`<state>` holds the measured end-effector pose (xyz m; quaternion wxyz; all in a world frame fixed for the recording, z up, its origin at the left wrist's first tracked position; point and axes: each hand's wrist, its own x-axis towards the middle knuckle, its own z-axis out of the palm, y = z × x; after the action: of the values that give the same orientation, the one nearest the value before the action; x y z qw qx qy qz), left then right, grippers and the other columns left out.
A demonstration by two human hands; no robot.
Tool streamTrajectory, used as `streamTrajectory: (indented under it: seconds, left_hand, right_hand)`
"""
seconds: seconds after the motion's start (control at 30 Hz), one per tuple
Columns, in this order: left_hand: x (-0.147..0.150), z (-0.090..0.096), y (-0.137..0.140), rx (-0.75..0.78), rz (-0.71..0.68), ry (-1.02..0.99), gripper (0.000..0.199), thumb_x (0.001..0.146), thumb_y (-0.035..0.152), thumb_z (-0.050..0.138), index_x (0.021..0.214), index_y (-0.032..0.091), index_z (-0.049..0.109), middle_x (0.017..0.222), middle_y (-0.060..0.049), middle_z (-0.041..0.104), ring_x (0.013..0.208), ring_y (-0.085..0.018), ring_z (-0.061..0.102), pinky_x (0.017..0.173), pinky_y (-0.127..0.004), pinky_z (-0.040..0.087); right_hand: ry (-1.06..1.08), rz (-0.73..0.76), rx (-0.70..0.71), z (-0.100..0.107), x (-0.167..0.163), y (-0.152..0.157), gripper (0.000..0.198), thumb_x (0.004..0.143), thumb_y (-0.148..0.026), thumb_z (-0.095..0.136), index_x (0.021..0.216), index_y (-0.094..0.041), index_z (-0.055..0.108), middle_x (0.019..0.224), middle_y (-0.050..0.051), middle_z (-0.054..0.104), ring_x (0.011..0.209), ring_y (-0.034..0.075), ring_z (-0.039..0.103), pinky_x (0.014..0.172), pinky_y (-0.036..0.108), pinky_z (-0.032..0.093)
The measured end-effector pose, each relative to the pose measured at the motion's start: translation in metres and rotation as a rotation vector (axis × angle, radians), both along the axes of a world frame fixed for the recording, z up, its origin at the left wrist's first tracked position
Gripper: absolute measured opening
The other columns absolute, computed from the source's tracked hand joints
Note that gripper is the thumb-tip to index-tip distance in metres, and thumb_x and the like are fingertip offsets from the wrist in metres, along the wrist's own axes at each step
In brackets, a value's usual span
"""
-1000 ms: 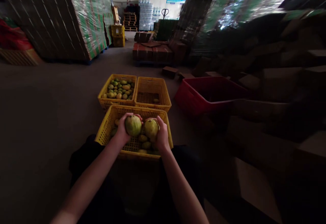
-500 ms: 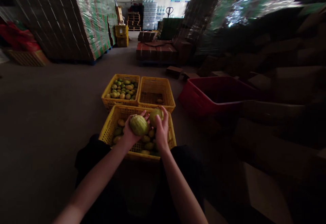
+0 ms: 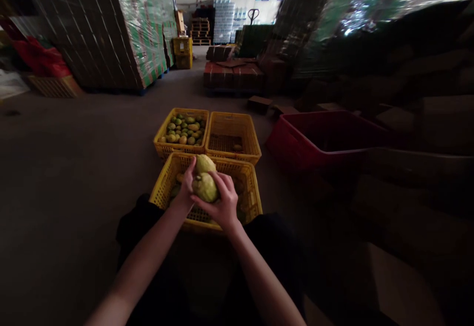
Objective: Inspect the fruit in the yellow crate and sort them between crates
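Near fruit (image 3: 206, 188), round and pale green, sits in the right hand (image 3: 224, 202), whose thumb runs beneath it and whose fingers curl over its right side; just beyond and touching it is the far fruit (image 3: 205, 164), of much the same colour, held against the left hand (image 3: 187, 187), which cups it from the left with most of its fingers hidden behind the fruit; both are up above the front crate (image 3: 163, 180), a yellow perforated one standing between the person's knees, with more fruit lying inside, partly covered by the hands and forearms; just behind it stand two more yellow crates side by side, the back left crate (image 3: 181, 146) well filled with green and yellow fruit, the back right crate (image 3: 231, 124) with a little fruit at the bottom; to the right is a red bin (image 3: 292, 141); farther back, wrapped stacks (image 3: 144, 34) rise from the dim floor (image 3: 81, 168).
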<state>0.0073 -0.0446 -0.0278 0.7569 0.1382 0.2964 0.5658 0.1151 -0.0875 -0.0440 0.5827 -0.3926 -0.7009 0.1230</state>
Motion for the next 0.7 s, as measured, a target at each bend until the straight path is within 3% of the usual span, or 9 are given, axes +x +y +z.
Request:
streamTrajectory:
  seconds: [0.13,0.2,0.33,0.5,0.7]
  left_hand:
    - [-0.01,0.013,0.011,-0.045,0.252,-0.003,0.024,0.089,0.043,0.06,0.088,0.021,0.069,0.082,-0.003,0.072,0.086,-0.019,0.07,0.084,-0.034,0.057]
    - [-0.011,0.015,0.011,-0.018,0.291,-0.021,0.021,0.088,0.041,0.062,0.094,0.022,0.069,0.088,-0.002,0.073,0.089,-0.019,0.07,0.086,-0.034,0.056]
    - [-0.001,0.013,0.004,0.116,0.265,0.007,0.028,0.085,0.038,0.065,0.107,0.02,0.069,0.099,-0.004,0.072,0.104,-0.022,0.067,0.091,-0.032,0.053]
    - [0.008,0.009,0.001,0.056,0.244,0.059,0.028,0.088,0.041,0.06,0.091,0.015,0.07,0.088,-0.006,0.074,0.1,-0.022,0.069,0.089,-0.029,0.053]
    - [0.0,0.009,-0.002,0.07,0.167,0.176,0.031,0.084,0.044,0.059,0.073,0.017,0.07,0.074,-0.006,0.074,0.09,-0.023,0.071,0.077,-0.029,0.055]
  right_hand:
    - [0.324,-0.028,-0.155,0.006,0.013,0.009,0.057,0.069,-0.04,0.081,0.121,-0.024,0.062,0.115,0.009,0.064,0.108,0.028,0.062,0.095,0.046,0.052]
    - [0.473,0.005,-0.276,0.008,0.018,0.015,0.057,0.071,-0.04,0.079,0.123,-0.025,0.06,0.119,0.008,0.064,0.111,0.027,0.061,0.098,0.045,0.05]
    - [0.656,0.091,-0.445,0.007,0.02,0.021,0.057,0.075,-0.041,0.075,0.128,-0.025,0.058,0.124,0.006,0.065,0.111,0.025,0.062,0.1,0.043,0.048]
    - [0.648,0.085,-0.464,0.007,0.017,0.019,0.057,0.072,-0.042,0.076,0.124,-0.025,0.062,0.12,0.005,0.068,0.108,0.025,0.063,0.097,0.042,0.05]
    - [0.643,0.042,-0.57,0.008,0.01,0.015,0.032,0.071,-0.049,0.073,0.088,-0.022,0.07,0.084,0.002,0.071,0.082,0.021,0.064,0.076,0.033,0.053]
